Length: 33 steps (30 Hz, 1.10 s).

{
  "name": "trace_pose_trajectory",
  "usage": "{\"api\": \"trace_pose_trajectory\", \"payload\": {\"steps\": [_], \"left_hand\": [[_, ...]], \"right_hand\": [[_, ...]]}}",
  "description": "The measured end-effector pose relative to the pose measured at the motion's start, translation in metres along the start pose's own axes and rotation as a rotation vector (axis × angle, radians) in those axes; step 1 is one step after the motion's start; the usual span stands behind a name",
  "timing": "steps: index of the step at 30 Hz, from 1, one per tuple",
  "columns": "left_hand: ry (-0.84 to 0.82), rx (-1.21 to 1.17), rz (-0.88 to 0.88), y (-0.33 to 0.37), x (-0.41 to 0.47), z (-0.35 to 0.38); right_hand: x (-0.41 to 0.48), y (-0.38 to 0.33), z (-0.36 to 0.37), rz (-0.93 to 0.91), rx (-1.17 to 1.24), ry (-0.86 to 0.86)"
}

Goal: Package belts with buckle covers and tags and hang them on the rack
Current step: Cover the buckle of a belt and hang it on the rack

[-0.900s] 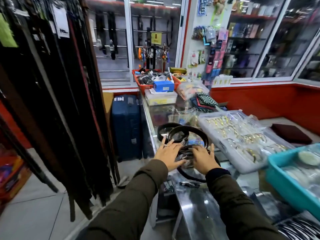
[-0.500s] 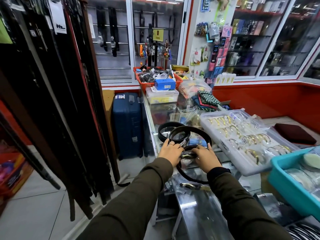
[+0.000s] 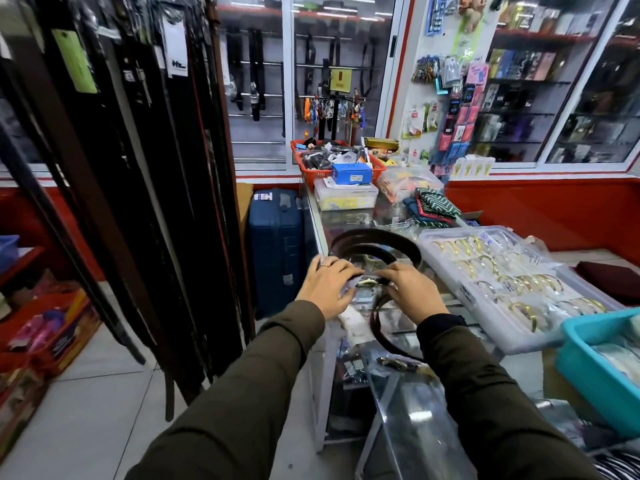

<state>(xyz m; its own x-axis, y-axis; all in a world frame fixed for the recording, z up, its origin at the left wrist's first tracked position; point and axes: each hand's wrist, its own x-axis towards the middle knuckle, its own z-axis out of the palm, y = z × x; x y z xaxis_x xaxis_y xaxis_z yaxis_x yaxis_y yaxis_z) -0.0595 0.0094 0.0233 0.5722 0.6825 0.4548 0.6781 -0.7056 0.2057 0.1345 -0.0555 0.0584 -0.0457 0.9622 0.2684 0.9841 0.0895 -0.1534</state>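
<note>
Dark brown coiled belts lie on the glass counter. My left hand and my right hand meet over the gold buckle of one belt. The fingers of both hands pinch a clear plastic cover around that buckle. The belt's strap loops down toward me from under my right hand. A rack of hanging dark belts with paper tags fills the left side. A second gold buckle lies on the counter nearer to me.
A clear lidded box of gold buckles sits right of my hands, and a teal bin lies at the near right. A blue suitcase stands on the floor left of the counter. Red basket and boxes crowd the far end.
Both hands went from lying flat with spread fingers on the belts to closing on the buckle and lifting it slightly off the glass. The camera has moved closer.
</note>
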Motion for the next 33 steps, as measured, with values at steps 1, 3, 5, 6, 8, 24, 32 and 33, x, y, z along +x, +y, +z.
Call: {"api": "trace_pose_trajectory", "payload": {"steps": [1,3,5,6,8,24,32,33], "left_hand": [[0.05,-0.068,-0.019,-0.007,-0.006,-0.007],[0.193,-0.243,-0.072,-0.017,-0.018,-0.023],[0.349,-0.358,-0.171,-0.026,-0.033,-0.041],[0.419,-0.413,-0.246,-0.03,-0.04,-0.049],[0.514,-0.641,-0.422,-0.035,-0.05,-0.062],[0.605,-0.972,-0.681,-0.079,-0.097,-0.138],[0.785,-1.07,-0.628,-0.094,-0.093,-0.212],[0.817,-1.059,-0.622,-0.096,-0.093,-0.22]], "right_hand": [[0.004,-0.01,-0.002,-0.026,0.012,0.014],[0.014,-0.03,-0.006,-0.084,0.068,0.026],[0.023,-0.052,-0.008,-0.136,0.147,0.031],[0.027,-0.063,-0.009,-0.156,0.193,0.032],[0.034,-0.085,-0.01,-0.181,0.297,0.044],[0.056,-0.197,0.001,-0.241,0.787,0.041],[0.076,-0.248,-0.032,-0.284,1.244,-0.098],[0.08,-0.257,-0.034,-0.286,1.286,-0.117]]}}
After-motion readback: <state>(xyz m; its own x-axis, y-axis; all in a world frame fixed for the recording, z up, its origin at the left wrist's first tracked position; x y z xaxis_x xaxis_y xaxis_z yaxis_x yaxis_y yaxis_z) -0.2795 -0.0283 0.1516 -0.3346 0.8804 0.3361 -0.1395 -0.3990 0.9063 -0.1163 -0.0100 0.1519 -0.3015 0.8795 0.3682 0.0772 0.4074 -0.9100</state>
